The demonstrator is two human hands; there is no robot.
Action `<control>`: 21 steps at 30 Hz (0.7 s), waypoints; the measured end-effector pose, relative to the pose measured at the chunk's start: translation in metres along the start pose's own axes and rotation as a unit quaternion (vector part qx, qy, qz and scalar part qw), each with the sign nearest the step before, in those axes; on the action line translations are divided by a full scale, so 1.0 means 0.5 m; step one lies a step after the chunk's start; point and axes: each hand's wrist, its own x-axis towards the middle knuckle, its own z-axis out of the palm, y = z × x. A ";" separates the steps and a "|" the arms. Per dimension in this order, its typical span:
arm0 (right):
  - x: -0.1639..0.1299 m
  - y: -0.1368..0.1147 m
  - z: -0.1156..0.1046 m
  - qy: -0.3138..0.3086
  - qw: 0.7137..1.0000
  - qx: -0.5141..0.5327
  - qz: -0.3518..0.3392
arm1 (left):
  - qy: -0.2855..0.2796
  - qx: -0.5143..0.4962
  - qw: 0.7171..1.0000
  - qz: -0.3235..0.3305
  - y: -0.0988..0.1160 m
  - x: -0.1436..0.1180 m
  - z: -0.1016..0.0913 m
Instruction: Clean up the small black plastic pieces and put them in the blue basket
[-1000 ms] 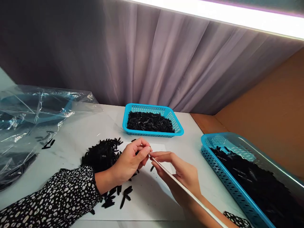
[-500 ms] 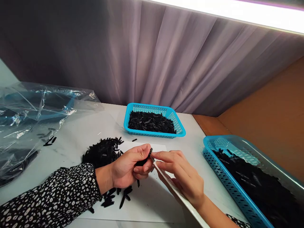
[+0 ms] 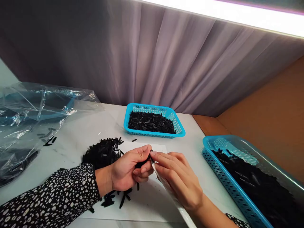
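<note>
My left hand (image 3: 133, 166) is closed, pinching a small black strip-shaped piece (image 3: 151, 152) between thumb and forefinger. More black shows inside its curled fingers. My right hand (image 3: 179, 179) grips a long, slim tool with a white handle (image 3: 181, 210) and a narrow dark tip. That tip meets the pinched piece, and the right fingertips touch or nearly touch it too. Most of the tool is hidden behind the right hand. Left of my left hand lies a heap of similar black pieces (image 3: 102, 152), partly covered by the wrist and sleeve. Several loose pieces (image 3: 123, 198) lie below on a white sheet (image 3: 147, 205).
Beyond the hands stands a blue perforated basket (image 3: 154, 136) full of black pieces. A larger blue basket (image 3: 225, 186) holding black pieces is at the right. Clear plastic bagging (image 3: 42, 110) spreads over the left side, with a few stray pieces (image 3: 50, 141) beside it.
My right fingers have moved slightly left, in against the pinched piece. The tool has turned, its lower end swinging left. My left hand has barely moved.
</note>
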 end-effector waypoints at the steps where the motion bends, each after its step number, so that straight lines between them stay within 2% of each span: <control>1: -0.002 -0.001 0.000 -0.008 1.000 -0.017 -0.011 | 0.003 -0.007 1.000 0.001 -0.002 0.000 0.002; 6: -0.003 -0.006 0.007 -0.010 0.995 -0.089 -0.039 | 0.034 -0.029 0.999 0.011 -0.011 -0.002 0.015; 9: 0.002 -0.011 0.011 0.009 0.994 -0.107 -0.037 | 0.044 -0.036 0.998 0.012 -0.017 -0.004 0.021; 15: 0.003 -0.020 0.018 0.039 0.996 -0.077 0.033 | 0.025 -0.024 0.999 0.021 -0.018 -0.007 0.024; 19: -0.005 -0.018 0.019 0.086 0.989 -0.056 0.107 | 0.001 -0.008 1.000 0.028 -0.015 -0.009 0.025; 21: -0.006 -0.015 0.016 0.101 0.987 -0.030 0.119 | -0.002 -0.005 0.999 0.032 -0.014 -0.010 0.026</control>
